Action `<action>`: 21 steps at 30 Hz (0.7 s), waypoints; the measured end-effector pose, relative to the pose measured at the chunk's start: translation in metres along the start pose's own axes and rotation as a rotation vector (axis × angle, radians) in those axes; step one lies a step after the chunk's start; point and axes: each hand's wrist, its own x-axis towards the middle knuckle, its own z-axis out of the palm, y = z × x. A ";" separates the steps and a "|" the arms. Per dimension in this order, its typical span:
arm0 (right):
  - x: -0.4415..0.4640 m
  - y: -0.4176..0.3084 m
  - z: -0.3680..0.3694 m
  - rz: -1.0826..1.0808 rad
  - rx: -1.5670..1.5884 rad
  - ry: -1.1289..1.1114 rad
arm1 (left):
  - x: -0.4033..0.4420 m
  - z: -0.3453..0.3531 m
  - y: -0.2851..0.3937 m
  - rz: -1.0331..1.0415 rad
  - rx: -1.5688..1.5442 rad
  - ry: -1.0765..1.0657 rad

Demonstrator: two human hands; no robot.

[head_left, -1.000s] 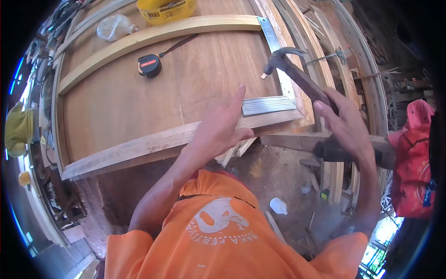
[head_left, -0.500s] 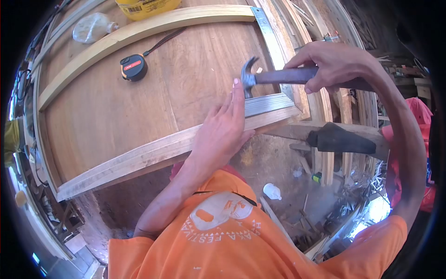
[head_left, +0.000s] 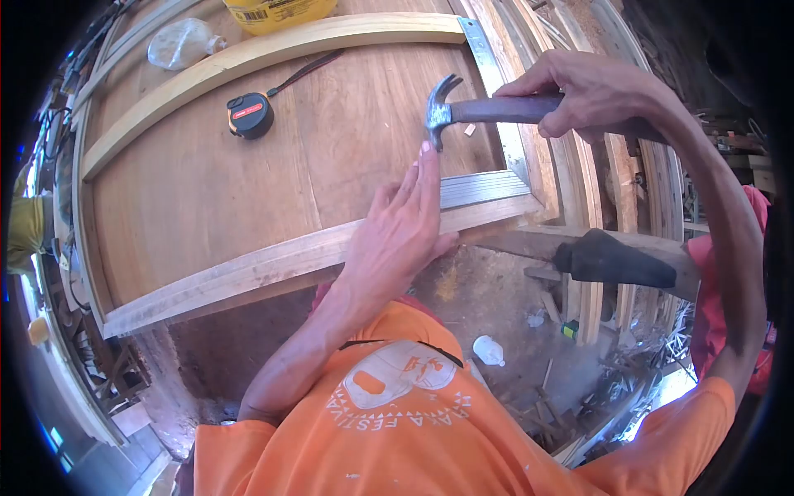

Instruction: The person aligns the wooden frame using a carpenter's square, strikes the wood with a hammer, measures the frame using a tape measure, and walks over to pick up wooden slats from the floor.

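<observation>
My right hand [head_left: 591, 95] is wrapped round the handle of a claw hammer [head_left: 496, 110]. The hammer head hangs just above the fingertips of my left hand [head_left: 401, 207], over a wooden panel [head_left: 223, 194]. With its fingers stretched out and close together, my left hand lies across the near wooden rail [head_left: 248, 274]; its thumb is on the near side of the rail. Beside those fingers, a metal strip [head_left: 484, 189] runs along the rail to the corner. Another metal strip [head_left: 492, 70] lies along the right side. What is under my left palm is hidden.
A tape measure [head_left: 250, 115] rests on the panel near a wooden crossbar [head_left: 273, 43]. Beyond are a clear plastic bottle [head_left: 182, 45] and a yellow container [head_left: 281, 12]. Lumber [head_left: 589, 207] stands at right, with a dark cloth-like wrap [head_left: 620, 258] nearby. A white bottle [head_left: 489, 350] lies below.
The hammer has risen a little, away from the metal strip by the near rail. My left hand stays in its place on the rail. The whole view has shifted slightly.
</observation>
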 end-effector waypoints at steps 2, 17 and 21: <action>0.000 -0.006 0.003 -0.042 -0.045 -0.153 | 0.001 -0.004 0.002 -0.002 0.003 -0.019; -0.005 -0.007 0.013 -0.029 -0.040 -0.144 | -0.001 -0.007 0.002 -0.030 -0.037 -0.065; -0.004 -0.001 0.016 0.011 -0.024 -0.138 | -0.001 -0.002 -0.001 0.013 0.016 0.012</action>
